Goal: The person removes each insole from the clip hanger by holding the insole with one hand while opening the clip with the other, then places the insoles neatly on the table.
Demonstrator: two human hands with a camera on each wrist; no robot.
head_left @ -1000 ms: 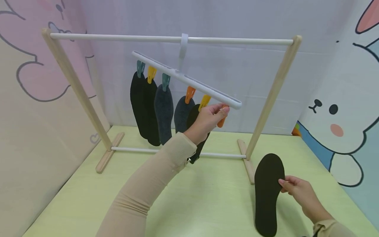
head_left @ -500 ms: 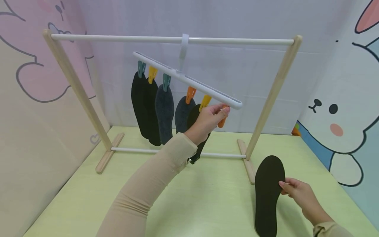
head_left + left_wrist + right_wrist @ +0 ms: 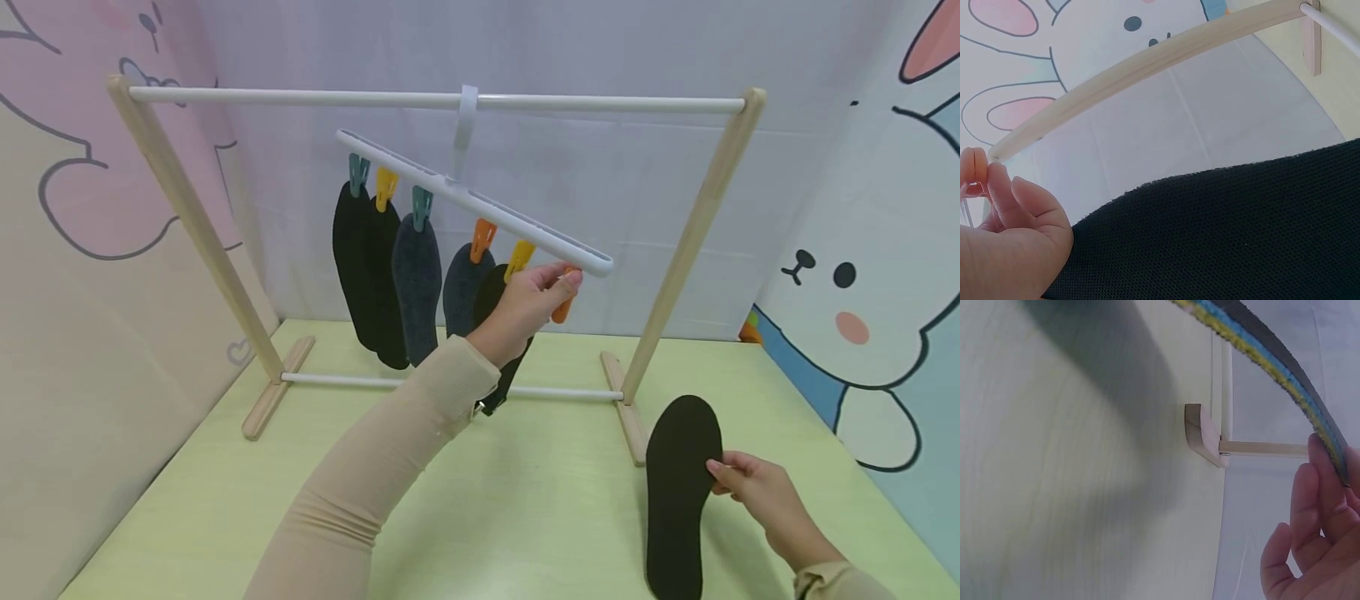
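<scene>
My left hand (image 3: pixel 528 304) pinches an orange clothespin (image 3: pixel 566 302) at the low right end of a white clip hanger (image 3: pixel 517 223). The hanger slants down to the right. Several insoles hang from its other clips, among them a grey-blue insole (image 3: pixel 417 275) and black ones; my left hand and forearm partly hide the nearest black insole (image 3: pixel 1222 237). At the lower right, my right hand (image 3: pixel 765 496) pinches the edge of a loose black insole (image 3: pixel 678 492) between thumb and fingers. Seen edge-on in the right wrist view, that insole (image 3: pixel 1285 372) shows blue and yellow layers.
The hanger's hook (image 3: pixel 467 125) sits over the white top rod (image 3: pixel 300 97) of a wooden rack. The rack's right post (image 3: pixel 693 250) and foot (image 3: pixel 622 408) stand between the two hands. Below lies a pale green table (image 3: pixel 540 500), with curtains and cartoon-printed walls around it.
The loose insole in my right hand has dipped slightly. My left hand, the clothespin and the hanger stay practically where they were.
</scene>
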